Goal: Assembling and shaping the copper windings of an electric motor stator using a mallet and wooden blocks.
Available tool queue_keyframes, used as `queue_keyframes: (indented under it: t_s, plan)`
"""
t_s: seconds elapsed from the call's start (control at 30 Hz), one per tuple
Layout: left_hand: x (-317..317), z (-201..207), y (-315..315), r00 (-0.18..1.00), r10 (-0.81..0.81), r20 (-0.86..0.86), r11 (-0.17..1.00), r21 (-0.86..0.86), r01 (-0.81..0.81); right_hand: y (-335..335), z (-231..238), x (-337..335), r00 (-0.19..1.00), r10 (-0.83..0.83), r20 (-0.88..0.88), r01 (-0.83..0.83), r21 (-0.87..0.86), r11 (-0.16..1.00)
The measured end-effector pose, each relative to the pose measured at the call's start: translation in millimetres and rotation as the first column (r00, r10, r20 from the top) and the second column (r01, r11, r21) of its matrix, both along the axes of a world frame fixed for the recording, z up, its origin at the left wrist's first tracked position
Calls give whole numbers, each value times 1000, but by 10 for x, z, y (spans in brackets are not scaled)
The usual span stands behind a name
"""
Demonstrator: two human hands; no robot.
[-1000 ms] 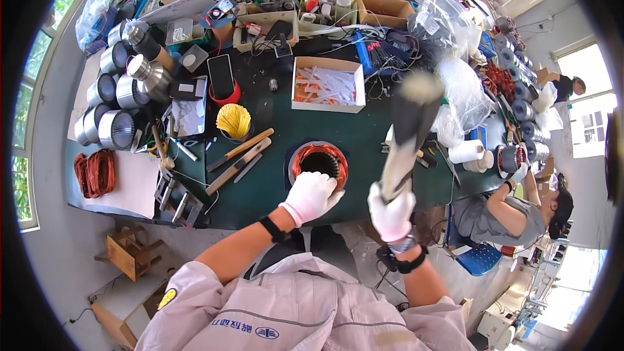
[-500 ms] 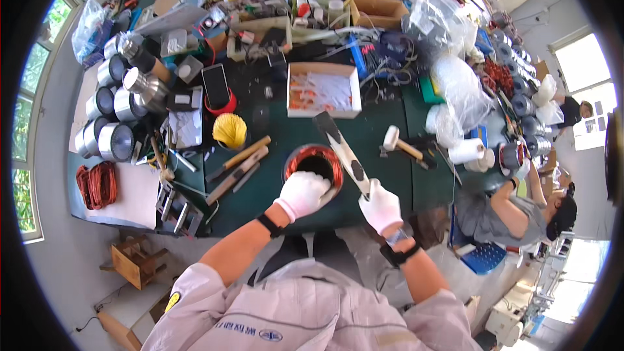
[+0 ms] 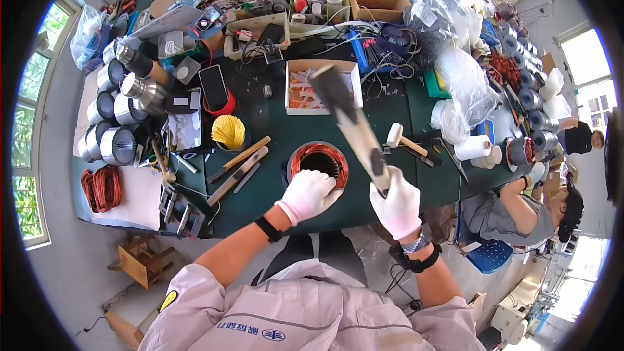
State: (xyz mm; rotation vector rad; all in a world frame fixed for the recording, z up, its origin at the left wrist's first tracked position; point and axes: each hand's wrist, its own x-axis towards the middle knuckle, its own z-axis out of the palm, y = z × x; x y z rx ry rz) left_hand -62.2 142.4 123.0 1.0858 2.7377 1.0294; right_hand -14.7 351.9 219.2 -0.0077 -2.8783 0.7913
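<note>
A round motor stator [image 3: 343, 168] with red-brown copper windings stands on the green tabletop in front of me. My left hand [image 3: 311, 194], in a white glove, rests on its near rim with the fingers bent over the edge, gripping it. My right hand [image 3: 398, 207], also gloved in white, is closed around the lower end of a flat wooden bar [image 3: 359, 136] with dark ends. The bar tilts up and to the left, held above the table beside the stator, apart from it. Its far end overlaps a white box [image 3: 356, 105] of pale strips in view.
Left of the stator lie wooden-handled tools [image 3: 242, 174] and a yellow twine ball [image 3: 227, 131]. To the right are a white-headed mallet [image 3: 394, 135] and white thread spools [image 3: 470, 148]. Wire spools [image 3: 118, 143] stack at far left. A co-worker [image 3: 520, 211] sits at the right.
My right hand has lifted the wooden bar upward and a little to the right, away from the stator. My left hand stays at the stator's rim.
</note>
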Motion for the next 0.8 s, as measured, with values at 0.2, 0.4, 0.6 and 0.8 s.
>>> queue_keyframes:
  t_s: [0.2,0.4,0.6,0.8]
  plan:
    - [-168,-104,-20,994,-106,4,990,-96,106,254,-652,-18,889,-6,458,-105,216,971]
    - [220,168,-666,933,356,48,885,301,-354,158,-335,157,999,-25,22,27,-85,996]
    - [606,-25,-1338,762,571,305,760,154,-632,398,-596,179,932,-10,364,-67,199,978]
    - [962,-9,-1562,703,586,402,763,18,-646,325,-749,275,956,28,293,-50,68,996]
